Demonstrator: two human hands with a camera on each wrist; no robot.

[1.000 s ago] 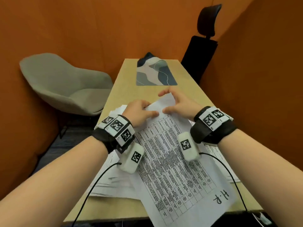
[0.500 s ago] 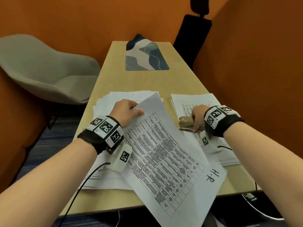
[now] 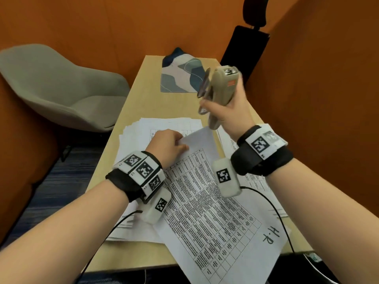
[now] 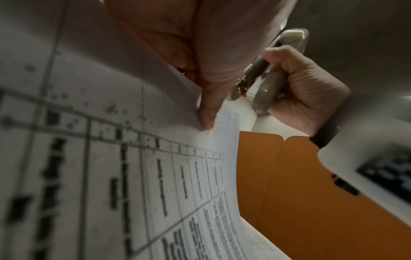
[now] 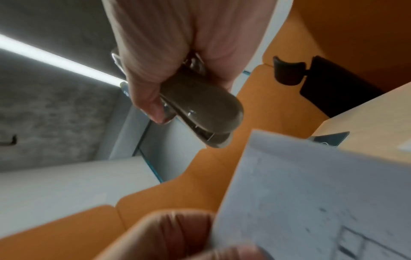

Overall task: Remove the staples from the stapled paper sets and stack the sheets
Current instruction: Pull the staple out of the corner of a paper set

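A stapled paper set [image 3: 207,203] printed with tables lies slanted over the table's near edge. My left hand [image 3: 168,143] pinches its far top corner between thumb and fingers; the left wrist view shows the thumb [image 4: 209,105] on the sheet [image 4: 133,158]. My right hand [image 3: 223,113] is raised above the table and grips a beige stapler [image 3: 220,87], its metal base plate swung out to the left. The right wrist view shows the stapler [image 5: 200,109] in the curled fingers above the paper corner [image 5: 311,193]. Whether a staple sits in the corner I cannot tell.
A spread pile of loose sheets [image 3: 139,136] lies under my left hand. Another paper pile [image 3: 254,179] lies at the right. A patterned mat [image 3: 182,76] sits at the table's [image 3: 143,95] far end. A grey chair [image 3: 61,87] stands left, a black chair [image 3: 246,46] behind.
My right hand left the paper corner, took the stapler from the right pile and lifted it into the air. My left hand kept hold of the paper corner.
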